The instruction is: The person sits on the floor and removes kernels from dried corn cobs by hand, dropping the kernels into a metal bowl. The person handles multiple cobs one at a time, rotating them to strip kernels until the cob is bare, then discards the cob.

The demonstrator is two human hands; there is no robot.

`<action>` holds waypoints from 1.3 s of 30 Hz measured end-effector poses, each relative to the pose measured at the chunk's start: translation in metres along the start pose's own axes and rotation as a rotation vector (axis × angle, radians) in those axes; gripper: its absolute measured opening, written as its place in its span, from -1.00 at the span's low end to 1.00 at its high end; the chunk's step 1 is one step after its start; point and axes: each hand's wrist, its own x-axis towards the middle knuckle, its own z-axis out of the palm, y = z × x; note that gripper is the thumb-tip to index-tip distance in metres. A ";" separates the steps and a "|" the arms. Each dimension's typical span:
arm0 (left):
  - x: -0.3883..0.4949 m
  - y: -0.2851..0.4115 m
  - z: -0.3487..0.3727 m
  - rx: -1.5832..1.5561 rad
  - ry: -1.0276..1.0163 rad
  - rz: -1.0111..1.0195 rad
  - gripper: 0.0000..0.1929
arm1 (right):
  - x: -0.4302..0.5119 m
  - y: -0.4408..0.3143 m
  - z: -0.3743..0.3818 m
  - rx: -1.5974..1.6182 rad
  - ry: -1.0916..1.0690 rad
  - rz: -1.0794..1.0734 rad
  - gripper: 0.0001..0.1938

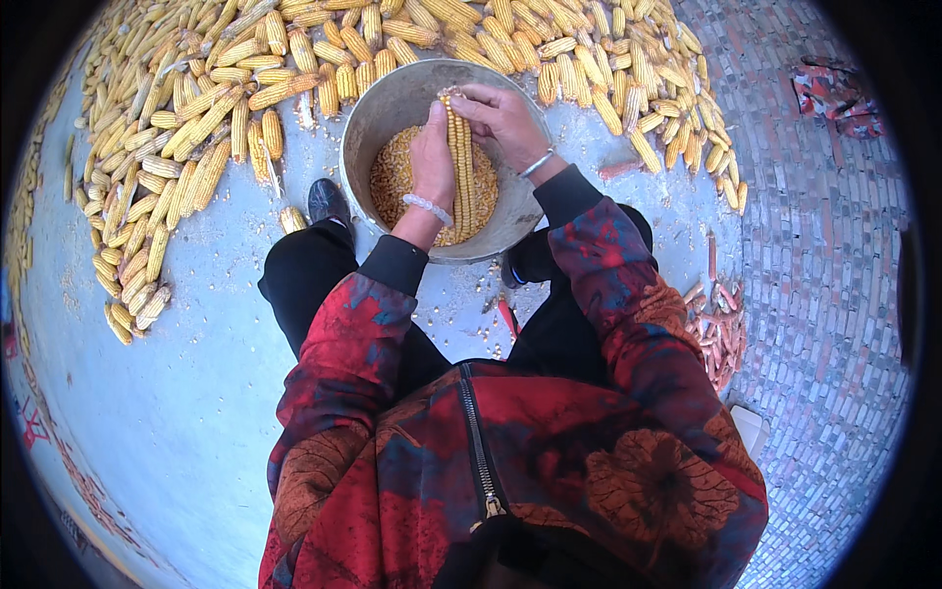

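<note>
Both my hands are on one ear of yellow corn (461, 177), held over a round metal tub (372, 92). Its upper end lies between my fingers, and the rest points down into the tub. My left hand (432, 162) grips the ear from the left side, thumb near the top. With thumb and fingers, my right hand (504, 121) pinches it near the tip from the right. A few rows near the top look bare of kernels. Loose corn kernels (397, 166) cover the bottom of the tub, which stands on the floor between my feet.
A large heap of corn ears (199, 110) curves around the far side and left. Stripped reddish cobs (721, 331) lie in a pile at right, before a brick surface (809, 280). Scattered kernels dot the concrete floor (213, 383). Patterned cloth (839, 96) lies at upper right.
</note>
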 end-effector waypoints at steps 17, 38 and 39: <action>0.005 -0.005 0.004 -0.030 -0.079 -0.118 -0.46 | -0.017 -0.008 -0.031 0.051 -0.296 0.108 -0.69; 0.001 0.011 0.002 -0.006 -0.118 -0.111 -0.46 | 0.002 -0.003 -0.023 -0.041 -0.231 0.090 -0.67; 0.001 0.011 0.002 0.038 -0.124 -0.100 -0.45 | 0.003 -0.003 -0.022 -0.034 -0.247 0.071 -0.67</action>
